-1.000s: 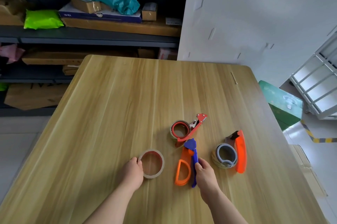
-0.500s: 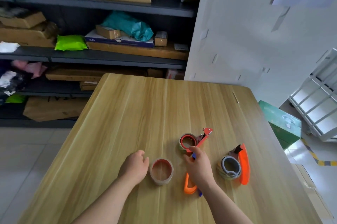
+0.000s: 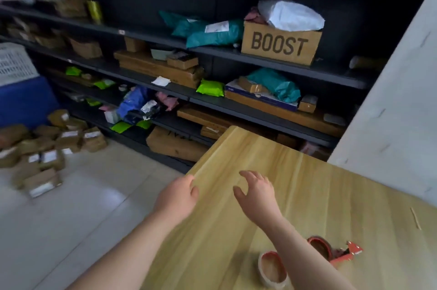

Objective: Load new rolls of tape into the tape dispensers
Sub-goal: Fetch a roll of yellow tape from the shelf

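A clear tape roll [image 3: 272, 268] with a red core lies on the wooden table [image 3: 331, 195] near the bottom edge, partly behind my right forearm. Just right of it sits a red tape dispenser [image 3: 335, 252] with a roll in it. My left hand [image 3: 177, 197] hovers at the table's left edge, fingers loosely curled, holding nothing. My right hand [image 3: 257, 192] is raised over the bare tabletop with spread, relaxed fingers, empty. The other dispensers are out of view.
Dark shelving [image 3: 212, 91] full of parcels and a BOOST carton [image 3: 281, 45] stands beyond the table. Taped boxes [image 3: 47, 148] are piled on the tiled floor at left beside a blue crate [image 3: 23, 100]. A white panel [image 3: 397, 112] rises at right.
The view has swung up and left toward the shelves. Both hands left the loose tape roll and the orange dispenser and rose to the table's far left, empty.
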{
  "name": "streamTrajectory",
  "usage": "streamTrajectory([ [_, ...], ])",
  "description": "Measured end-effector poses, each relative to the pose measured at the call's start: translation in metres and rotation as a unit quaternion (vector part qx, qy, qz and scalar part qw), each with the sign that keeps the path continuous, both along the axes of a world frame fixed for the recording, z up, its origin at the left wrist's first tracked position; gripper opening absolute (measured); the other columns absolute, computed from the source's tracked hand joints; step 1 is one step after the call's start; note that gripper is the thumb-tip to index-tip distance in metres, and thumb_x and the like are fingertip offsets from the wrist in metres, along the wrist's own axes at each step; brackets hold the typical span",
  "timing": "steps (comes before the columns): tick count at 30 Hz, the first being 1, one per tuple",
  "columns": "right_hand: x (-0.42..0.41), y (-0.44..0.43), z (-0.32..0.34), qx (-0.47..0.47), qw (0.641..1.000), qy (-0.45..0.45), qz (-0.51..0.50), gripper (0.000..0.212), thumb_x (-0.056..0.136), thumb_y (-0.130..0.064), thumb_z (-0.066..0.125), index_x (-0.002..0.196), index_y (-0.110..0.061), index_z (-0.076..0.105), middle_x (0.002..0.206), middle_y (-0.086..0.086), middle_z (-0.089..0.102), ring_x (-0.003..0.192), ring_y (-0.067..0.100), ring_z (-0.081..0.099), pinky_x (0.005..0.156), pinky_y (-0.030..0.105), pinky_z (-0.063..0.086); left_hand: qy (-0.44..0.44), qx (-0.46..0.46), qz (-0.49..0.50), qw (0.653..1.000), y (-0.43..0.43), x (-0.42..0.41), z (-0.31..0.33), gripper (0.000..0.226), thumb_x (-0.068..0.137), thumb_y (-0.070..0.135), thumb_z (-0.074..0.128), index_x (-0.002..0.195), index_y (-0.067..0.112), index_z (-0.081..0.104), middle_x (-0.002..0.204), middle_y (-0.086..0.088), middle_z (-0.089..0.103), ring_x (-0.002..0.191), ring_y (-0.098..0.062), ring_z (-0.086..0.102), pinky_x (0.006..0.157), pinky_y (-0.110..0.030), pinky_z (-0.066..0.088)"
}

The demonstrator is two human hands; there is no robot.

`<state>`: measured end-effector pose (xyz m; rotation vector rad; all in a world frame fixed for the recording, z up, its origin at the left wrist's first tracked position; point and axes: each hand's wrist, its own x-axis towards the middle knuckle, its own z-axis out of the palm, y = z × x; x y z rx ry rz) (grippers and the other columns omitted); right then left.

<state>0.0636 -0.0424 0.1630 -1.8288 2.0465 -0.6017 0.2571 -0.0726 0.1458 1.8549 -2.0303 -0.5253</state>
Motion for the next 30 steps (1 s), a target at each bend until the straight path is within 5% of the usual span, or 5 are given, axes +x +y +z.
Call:
streamTrajectory([
  [12,0.15,-0.094,0.017,-0.012,0.994,0.026,0.109,0.05,0.096,-0.038,0.052,0.142,-0.021,0.045,0.145,0.0,0.049,0.136,0.02,0.039,0.116,0.041,0.028,-0.011,-0.063,0.087,0.994,-0.058,0.164,0.03,0.039,0.095,0.037,0.044,0.13,0.022,0.052,0.125,0.002,0.06,0.106,-0.02,0.06,0.084,-0.032,0.048],
  [30,0.464,-0.297,0.051,-0.019,0.996,0.01,0.09,0.046,0.093,-0.033,0.054,0.138,-0.024,0.049,0.142,-0.003,0.051,0.136,0.02,0.038,0.115,0.036,0.021,-0.009,-0.112,0.031,0.993,-0.268,0.463,0.071,0.037,0.095,0.035,0.048,0.126,0.018,0.057,0.115,0.001,0.063,0.105,-0.018,0.06,0.085,-0.033,0.05],
])
